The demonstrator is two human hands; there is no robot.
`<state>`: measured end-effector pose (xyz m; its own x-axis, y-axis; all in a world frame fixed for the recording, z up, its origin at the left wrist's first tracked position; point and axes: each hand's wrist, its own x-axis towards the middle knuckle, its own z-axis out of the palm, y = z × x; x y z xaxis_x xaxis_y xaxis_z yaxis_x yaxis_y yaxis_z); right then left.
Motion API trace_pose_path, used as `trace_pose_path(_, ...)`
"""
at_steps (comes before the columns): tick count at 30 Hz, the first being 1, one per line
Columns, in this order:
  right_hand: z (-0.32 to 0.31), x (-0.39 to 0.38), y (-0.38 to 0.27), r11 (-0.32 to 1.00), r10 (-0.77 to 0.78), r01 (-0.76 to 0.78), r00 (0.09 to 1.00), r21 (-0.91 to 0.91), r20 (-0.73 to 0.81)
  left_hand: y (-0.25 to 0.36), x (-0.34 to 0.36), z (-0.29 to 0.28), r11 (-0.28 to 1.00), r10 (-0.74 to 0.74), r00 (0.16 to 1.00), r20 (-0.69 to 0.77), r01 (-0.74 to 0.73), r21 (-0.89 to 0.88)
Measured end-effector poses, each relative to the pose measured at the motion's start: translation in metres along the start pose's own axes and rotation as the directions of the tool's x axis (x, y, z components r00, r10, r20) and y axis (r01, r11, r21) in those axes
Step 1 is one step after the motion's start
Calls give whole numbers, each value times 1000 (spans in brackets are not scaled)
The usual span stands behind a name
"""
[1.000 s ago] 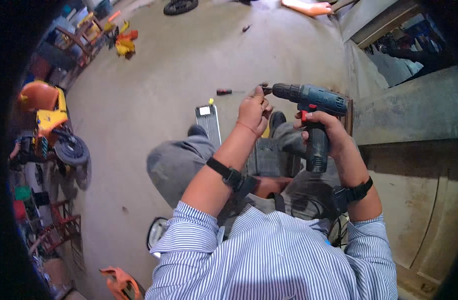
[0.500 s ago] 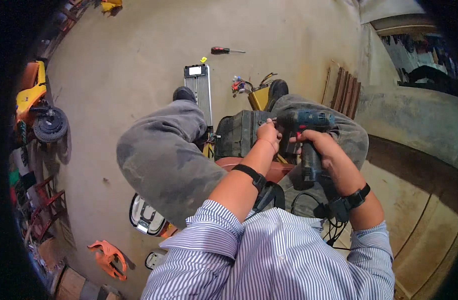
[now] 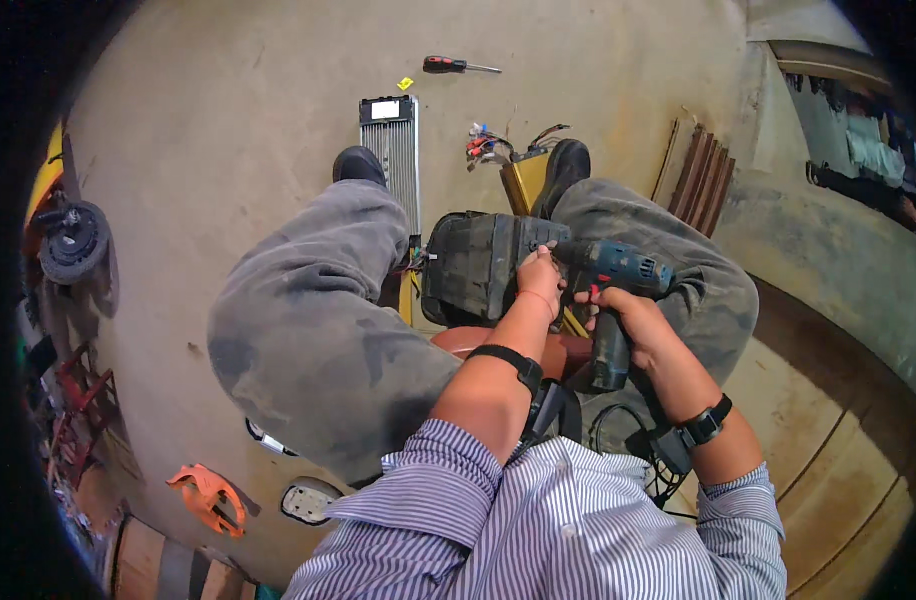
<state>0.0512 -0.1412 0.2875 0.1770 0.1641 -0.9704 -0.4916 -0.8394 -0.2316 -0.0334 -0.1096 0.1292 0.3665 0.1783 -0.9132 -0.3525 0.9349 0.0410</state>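
Note:
My right hand [image 3: 633, 315] is wrapped round the handle of a dark blue cordless drill [image 3: 628, 264], a finger at its red trigger. The drill lies level, its nose pointing left at the right end of a dusty black casing [image 3: 468, 265] between my legs. My left hand [image 3: 541, 278] is closed by the drill's nose, against that end of the casing. Its fingertips are pinched together, and what they hold is too small to tell. Whether the drill's tip touches the casing is hidden behind the fingers.
Beyond my feet lie a ribbed silver metal unit [image 3: 390, 150], a gold box [image 3: 528, 180] with loose wires and a screwdriver [image 3: 445, 65]. An orange plastic part [image 3: 208, 497] lies lower left, a black wheel [image 3: 75, 243] further left. Brown slats [image 3: 700, 180] lean at the right.
The casing shows more fully, and the drill's nose has come closer to its right end, with my left fingers now against it. The whole view has shifted slightly.

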Motion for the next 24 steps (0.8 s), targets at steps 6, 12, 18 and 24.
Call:
trace_pose_path(6, 8, 2, 0, 1000, -4, 3, 999, -28, -42, -5, 7, -2, 999, 27, 998, -50, -25, 39)
trace_pose_path(12, 12, 6, 0, 993, -57, 49, 996, -107, -71, -4, 7, 2, 998, 24, 998, -62, -20, 58)
trace_pose_path(18, 21, 6, -3, 985, -103, 90, 991, -148, -85, -2, 12, -1, 999, 34, 994, -106, -32, 24)
trace_pose_path(24, 23, 3, -7, 985, -84, 73, 994, -158, -67, -4, 14, -4, 999, 25, 997, -72, -26, -22)
